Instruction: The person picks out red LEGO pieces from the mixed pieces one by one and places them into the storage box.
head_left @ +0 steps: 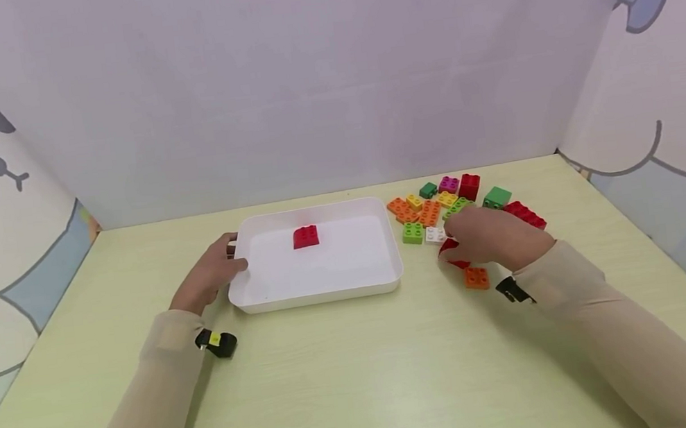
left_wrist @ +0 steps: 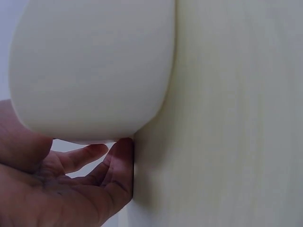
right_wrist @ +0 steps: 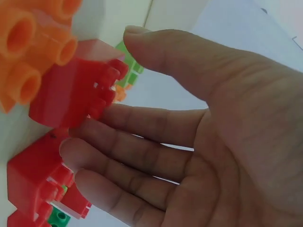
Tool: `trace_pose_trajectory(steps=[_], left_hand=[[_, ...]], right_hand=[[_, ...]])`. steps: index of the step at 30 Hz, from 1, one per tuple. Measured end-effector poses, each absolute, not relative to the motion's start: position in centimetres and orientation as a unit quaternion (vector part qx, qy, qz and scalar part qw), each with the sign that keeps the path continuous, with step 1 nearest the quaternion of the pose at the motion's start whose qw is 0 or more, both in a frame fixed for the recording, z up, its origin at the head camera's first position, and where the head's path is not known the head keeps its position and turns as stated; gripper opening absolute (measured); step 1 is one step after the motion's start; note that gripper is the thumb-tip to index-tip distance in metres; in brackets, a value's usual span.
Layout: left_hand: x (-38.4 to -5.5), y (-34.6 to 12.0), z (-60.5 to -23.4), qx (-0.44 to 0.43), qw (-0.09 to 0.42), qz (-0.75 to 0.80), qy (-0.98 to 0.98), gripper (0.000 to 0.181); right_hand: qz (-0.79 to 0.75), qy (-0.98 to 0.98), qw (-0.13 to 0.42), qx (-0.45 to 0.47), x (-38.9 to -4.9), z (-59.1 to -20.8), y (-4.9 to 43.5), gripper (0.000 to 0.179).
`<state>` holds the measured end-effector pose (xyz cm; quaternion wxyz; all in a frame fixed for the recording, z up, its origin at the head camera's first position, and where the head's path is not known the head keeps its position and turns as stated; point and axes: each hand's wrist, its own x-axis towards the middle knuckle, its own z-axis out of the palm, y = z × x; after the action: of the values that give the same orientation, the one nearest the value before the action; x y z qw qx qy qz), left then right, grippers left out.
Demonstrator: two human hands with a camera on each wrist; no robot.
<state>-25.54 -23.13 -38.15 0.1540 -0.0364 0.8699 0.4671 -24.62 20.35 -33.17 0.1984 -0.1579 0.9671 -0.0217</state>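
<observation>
At the left end of a white tray (head_left: pixel 317 299), my left hand (head_left: pixel 211 273) grips the rim. The left wrist view shows the thumb reaching over the tray's wall (left_wrist: pixel 94 71) and curled fingers (left_wrist: pixel 120 165) against its outside. A red brick (head_left: pixel 306 237) lies inside the tray. On the right, my right hand (head_left: pixel 499 236) is over a red brick (head_left: pixel 452 255), partly hidden in the head view. In the right wrist view this red brick (right_wrist: pixel 71 90) lies by my nearly straight fingers (right_wrist: pixel 151 125), with the thumb apart above it.
Just in front of the right hand lies an orange brick (head_left: pixel 477 278). Behind it are several loose bricks, among them a lime brick (head_left: pixel 413 233), a white brick (head_left: pixel 435 235), a green brick (head_left: pixel 496 198) and a long red brick (head_left: pixel 525 214). A pale wall (head_left: pixel 306 106) stands behind the table.
</observation>
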Motion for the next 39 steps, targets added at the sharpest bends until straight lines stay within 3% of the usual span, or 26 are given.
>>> trace_pose_trajectory(steps=[8, 21, 25, 30, 34, 39], left_hand=[[-25.4, -23.1, -38.0, -0.036, 0.155, 0.466, 0.87, 0.07], [-25.6, -23.1, -38.2, -0.048, 0.158, 0.462, 0.871, 0.07], [-25.8, -22.9, -38.1, -0.043, 0.155, 0.46, 0.873, 0.07], [-26.1, -22.7, -37.9, -0.039, 0.15, 0.459, 0.875, 0.07], [-26.1, -22.8, -38.0, -0.051, 0.153, 0.458, 0.874, 0.07], [-25.8, -23.1, -38.0, -0.049, 0.15, 0.462, 0.873, 0.07]], right_hand=[[-0.026, 0.965, 0.207, -0.161, -24.3, -33.5, 19.9, 0.019], [-0.023, 0.964, 0.209, -0.161, -24.2, -33.5, 19.8, 0.023], [-0.022, 0.97, 0.17, -0.17, -23.9, -32.7, 19.9, 0.039], [-0.019, 0.974, 0.079, -0.21, -23.2, -31.4, 19.9, 0.052], [-0.057, 0.965, 0.025, -0.256, -23.0, -31.0, 19.7, 0.051], [-0.118, 0.945, 0.0, -0.306, -23.2, -30.8, 19.8, 0.042]])
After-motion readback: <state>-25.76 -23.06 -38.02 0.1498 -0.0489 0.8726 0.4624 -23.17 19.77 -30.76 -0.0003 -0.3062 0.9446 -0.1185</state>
